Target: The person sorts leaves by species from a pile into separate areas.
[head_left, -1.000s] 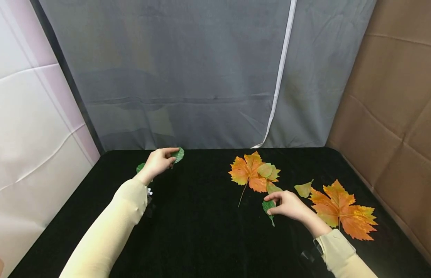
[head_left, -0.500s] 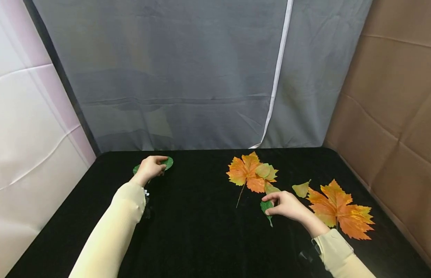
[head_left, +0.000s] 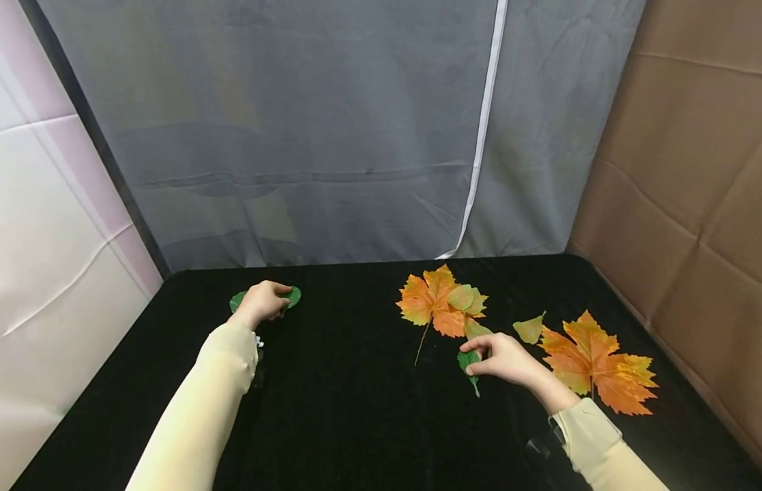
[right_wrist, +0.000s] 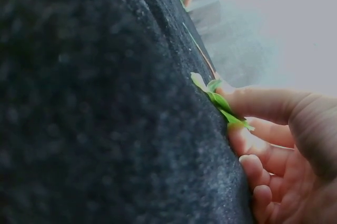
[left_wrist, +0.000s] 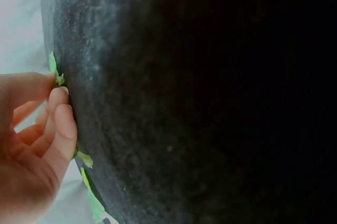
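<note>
Dropping lower since a second ago, the left hand (head_left: 262, 302) is pinching a green leaf (head_left: 293, 296) down by the far left of the black table (head_left: 356, 416), with another green leaf (head_left: 236, 301) peeking out just left of it. Meanwhile the right hand (head_left: 507, 358) is pinching a smaller leaf (head_left: 464, 359) (also green, stem pointing near), while one orange maple leaf (head_left: 426, 300) is lying farther off and a bigger maple leaf (head_left: 608, 372) is lying to the right.

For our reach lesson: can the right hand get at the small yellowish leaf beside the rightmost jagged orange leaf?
Probably yes: nothing covers the yellowish leaf near the right hand, though that hand pinches a green oval leaf.
</note>
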